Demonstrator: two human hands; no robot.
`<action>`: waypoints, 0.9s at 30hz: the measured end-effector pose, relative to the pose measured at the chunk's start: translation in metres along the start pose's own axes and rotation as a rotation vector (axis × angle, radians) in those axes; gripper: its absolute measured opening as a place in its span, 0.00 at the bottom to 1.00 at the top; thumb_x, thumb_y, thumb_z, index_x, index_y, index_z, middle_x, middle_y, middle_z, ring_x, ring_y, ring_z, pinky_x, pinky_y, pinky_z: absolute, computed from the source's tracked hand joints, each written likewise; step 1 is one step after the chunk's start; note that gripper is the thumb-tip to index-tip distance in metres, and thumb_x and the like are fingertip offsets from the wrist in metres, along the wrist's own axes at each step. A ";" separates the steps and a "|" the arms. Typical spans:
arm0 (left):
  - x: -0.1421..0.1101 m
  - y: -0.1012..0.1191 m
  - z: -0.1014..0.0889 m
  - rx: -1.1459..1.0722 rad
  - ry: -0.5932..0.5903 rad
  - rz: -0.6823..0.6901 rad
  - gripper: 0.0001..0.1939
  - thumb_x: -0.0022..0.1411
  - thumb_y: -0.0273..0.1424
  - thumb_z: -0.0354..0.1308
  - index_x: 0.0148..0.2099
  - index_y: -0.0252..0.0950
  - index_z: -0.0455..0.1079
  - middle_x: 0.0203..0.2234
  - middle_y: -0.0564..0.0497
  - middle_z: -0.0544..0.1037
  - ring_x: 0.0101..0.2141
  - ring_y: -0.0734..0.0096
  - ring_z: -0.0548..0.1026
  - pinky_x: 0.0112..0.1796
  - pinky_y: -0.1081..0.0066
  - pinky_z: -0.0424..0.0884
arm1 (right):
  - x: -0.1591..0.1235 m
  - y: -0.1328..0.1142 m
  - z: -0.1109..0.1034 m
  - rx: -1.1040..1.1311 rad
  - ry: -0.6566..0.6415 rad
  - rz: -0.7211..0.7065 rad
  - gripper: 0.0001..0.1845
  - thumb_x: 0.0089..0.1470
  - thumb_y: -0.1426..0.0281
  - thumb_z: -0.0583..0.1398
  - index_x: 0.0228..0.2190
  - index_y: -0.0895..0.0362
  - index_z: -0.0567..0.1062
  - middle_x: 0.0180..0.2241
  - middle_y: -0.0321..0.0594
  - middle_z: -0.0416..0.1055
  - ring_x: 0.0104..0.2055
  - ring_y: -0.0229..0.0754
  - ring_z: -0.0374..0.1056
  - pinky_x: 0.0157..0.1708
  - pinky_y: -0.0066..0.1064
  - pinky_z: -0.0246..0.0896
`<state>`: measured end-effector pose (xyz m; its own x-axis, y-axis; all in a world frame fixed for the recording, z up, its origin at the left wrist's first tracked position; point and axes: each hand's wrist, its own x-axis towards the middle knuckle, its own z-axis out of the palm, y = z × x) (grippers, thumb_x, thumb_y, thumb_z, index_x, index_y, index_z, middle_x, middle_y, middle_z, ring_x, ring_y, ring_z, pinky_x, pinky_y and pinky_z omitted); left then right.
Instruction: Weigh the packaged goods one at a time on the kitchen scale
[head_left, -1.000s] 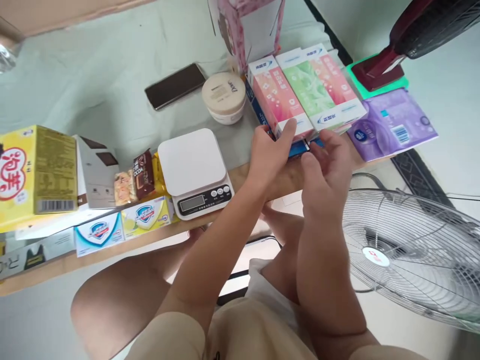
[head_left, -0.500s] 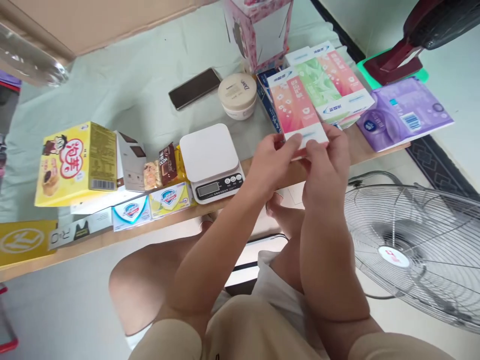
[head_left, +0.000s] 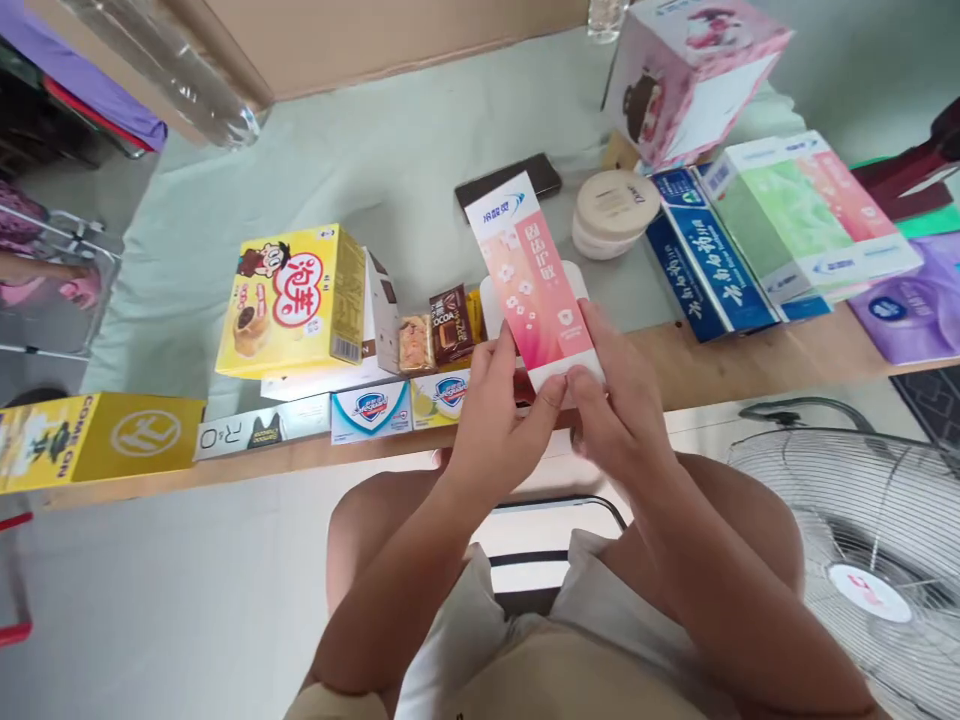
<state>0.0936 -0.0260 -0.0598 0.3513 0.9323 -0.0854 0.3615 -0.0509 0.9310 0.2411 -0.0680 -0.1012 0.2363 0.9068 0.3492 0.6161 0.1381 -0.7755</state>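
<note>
One pink box: held in front of the body, above the scale (head_left: 491, 305), its far end slanting left; I cannot tell whether the two touch. Pink box (head_left: 536, 275).
Handling: probably light, thin card with stiff edges and a smooth, perhaps slippery print; a hard squeeze could dent it. Its contents are hidden.
Left hand (head_left: 499, 415): closed round the near left corner, fingers along the left side, thumb on the white near end.
Right hand (head_left: 622, 395): closed on the near right corner, thumb beside the other thumb; some fingers are hidden behind.
Best hold: the two long sides, nearer the middle, would likely balance it better than the near end.
Far end: overlaps the phone (head_left: 546, 178) from this view; contact cannot be told.
Right side: tub (head_left: 615, 210) near, then blue boxes (head_left: 720, 260) and the green box (head_left: 795, 200).
Left side: snacks (head_left: 450, 320) near, yellow box (head_left: 285, 300) farther left.
Near edge: bare wood (head_left: 712, 370) under the wrists' far side, soap boxes (head_left: 371, 408) along it leftward.
Room: widest over the cloth (head_left: 375, 150), far and left, beyond the yellow box.
</note>
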 end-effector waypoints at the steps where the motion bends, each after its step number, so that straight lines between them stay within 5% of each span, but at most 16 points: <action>1: 0.003 -0.002 -0.002 0.034 -0.009 -0.030 0.24 0.71 0.41 0.60 0.65 0.40 0.67 0.49 0.44 0.70 0.42 0.63 0.77 0.45 0.60 0.79 | 0.003 0.003 0.003 -0.027 -0.016 0.019 0.30 0.71 0.59 0.51 0.71 0.45 0.64 0.70 0.43 0.69 0.74 0.56 0.64 0.69 0.62 0.66; 11: 0.025 -0.001 0.018 0.173 -0.026 -0.206 0.12 0.67 0.36 0.66 0.51 0.38 0.74 0.39 0.49 0.77 0.35 0.64 0.77 0.44 0.60 0.75 | 0.028 0.027 0.002 -0.151 -0.051 0.205 0.27 0.69 0.61 0.49 0.62 0.45 0.77 0.67 0.40 0.74 0.79 0.57 0.54 0.77 0.71 0.41; 17: 0.006 0.007 0.002 0.215 0.111 -0.048 0.23 0.66 0.39 0.62 0.61 0.38 0.73 0.49 0.44 0.80 0.39 0.64 0.75 0.45 0.60 0.74 | 0.027 0.040 -0.012 -0.052 0.027 0.188 0.27 0.70 0.55 0.51 0.60 0.48 0.79 0.63 0.43 0.77 0.76 0.58 0.61 0.76 0.67 0.51; 22: -0.003 0.002 -0.015 0.096 0.093 0.034 0.21 0.66 0.40 0.59 0.57 0.37 0.76 0.45 0.45 0.82 0.38 0.67 0.76 0.38 0.66 0.73 | 0.021 0.042 -0.020 0.020 0.225 0.146 0.28 0.71 0.51 0.51 0.58 0.53 0.79 0.61 0.47 0.78 0.67 0.54 0.73 0.68 0.55 0.68; 27: 0.000 -0.001 -0.016 0.048 0.098 0.034 0.15 0.66 0.40 0.60 0.51 0.38 0.77 0.41 0.47 0.84 0.38 0.66 0.79 0.40 0.65 0.75 | 0.019 0.034 -0.012 -0.075 0.112 -0.039 0.28 0.68 0.52 0.56 0.60 0.54 0.75 0.61 0.50 0.78 0.64 0.55 0.75 0.63 0.54 0.73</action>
<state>0.0796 -0.0203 -0.0548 0.2793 0.9601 -0.0166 0.3920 -0.0982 0.9147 0.2753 -0.0511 -0.1145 0.2907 0.8505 0.4383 0.6801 0.1386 -0.7199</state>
